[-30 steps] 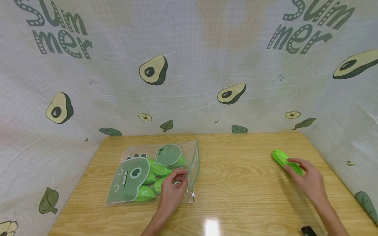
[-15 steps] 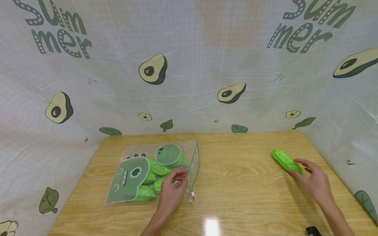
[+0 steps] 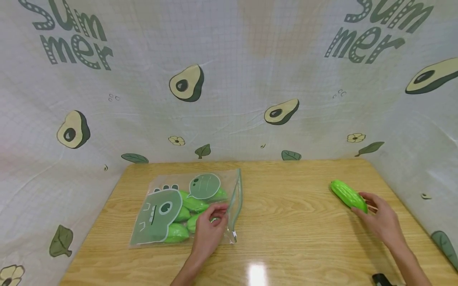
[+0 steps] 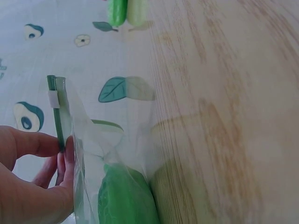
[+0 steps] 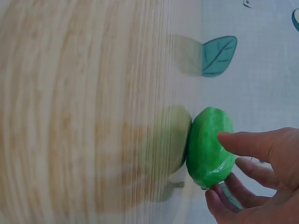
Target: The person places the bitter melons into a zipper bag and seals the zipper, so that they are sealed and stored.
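Note:
A clear zip bag (image 3: pixel 157 222) with a green cartoon monster print lies on the left of the table, holding several green vegetable shapes (image 3: pixel 177 232). My left hand (image 3: pixel 211 228) pinches the bag's mouth edge; in the left wrist view, thumb and fingers (image 4: pixel 39 142) hold the green zip strip (image 4: pixel 58 112) below its white slider (image 4: pixel 53 99). At the right, a bright green cucumber (image 3: pixel 347 192) lies slanted on the table. My right hand (image 3: pixel 383 218) holds its near end, thumb on one side and fingers on the other; the right wrist view shows the cucumber (image 5: pixel 210 149) low against the wood.
The wooden table (image 3: pixel 286 222) backs onto a hanging cloth (image 3: pixel 229 79) printed with avocados and leaves, which also closes off both sides. A small black object (image 3: pixel 381 279) shows at the front edge beside my right forearm.
My right hand has slid back along the cucumber toward its near end, uncovering more of it; the cucumber stays in place. My left hand and the bag have not moved.

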Action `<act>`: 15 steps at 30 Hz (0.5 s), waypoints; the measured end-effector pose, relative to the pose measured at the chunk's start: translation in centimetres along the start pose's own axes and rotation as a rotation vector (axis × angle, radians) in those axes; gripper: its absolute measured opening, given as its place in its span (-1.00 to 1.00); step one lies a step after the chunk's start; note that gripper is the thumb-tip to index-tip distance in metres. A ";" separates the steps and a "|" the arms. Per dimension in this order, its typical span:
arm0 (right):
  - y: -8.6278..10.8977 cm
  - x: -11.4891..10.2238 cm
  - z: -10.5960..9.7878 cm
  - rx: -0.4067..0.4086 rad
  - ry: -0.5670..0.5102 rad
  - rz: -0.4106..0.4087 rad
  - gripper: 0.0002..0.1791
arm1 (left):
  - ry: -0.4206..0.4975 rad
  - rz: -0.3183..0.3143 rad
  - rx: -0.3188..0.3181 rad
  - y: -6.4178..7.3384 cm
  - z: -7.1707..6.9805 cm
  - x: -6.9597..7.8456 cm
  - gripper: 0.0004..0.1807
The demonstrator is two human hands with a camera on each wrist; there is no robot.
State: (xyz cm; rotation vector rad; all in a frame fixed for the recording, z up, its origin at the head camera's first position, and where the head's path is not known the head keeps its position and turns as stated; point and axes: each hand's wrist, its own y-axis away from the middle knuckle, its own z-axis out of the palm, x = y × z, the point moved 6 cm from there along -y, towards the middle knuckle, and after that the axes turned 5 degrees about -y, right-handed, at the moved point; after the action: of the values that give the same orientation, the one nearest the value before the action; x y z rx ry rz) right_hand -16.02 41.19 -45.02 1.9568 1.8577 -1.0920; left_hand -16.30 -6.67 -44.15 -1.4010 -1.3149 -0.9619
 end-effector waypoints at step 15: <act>-0.2 0.6 -0.1 0.002 -0.015 -0.010 -0.47 | 0.001 -0.008 -0.002 0.0 0.0 -0.1 -0.75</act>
State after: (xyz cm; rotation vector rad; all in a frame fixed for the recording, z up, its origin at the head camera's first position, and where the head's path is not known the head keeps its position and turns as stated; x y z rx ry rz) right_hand -16.20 41.76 -45.25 1.9365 1.8614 -1.1085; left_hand -16.34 -6.70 -44.21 -1.3982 -1.3199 -0.9690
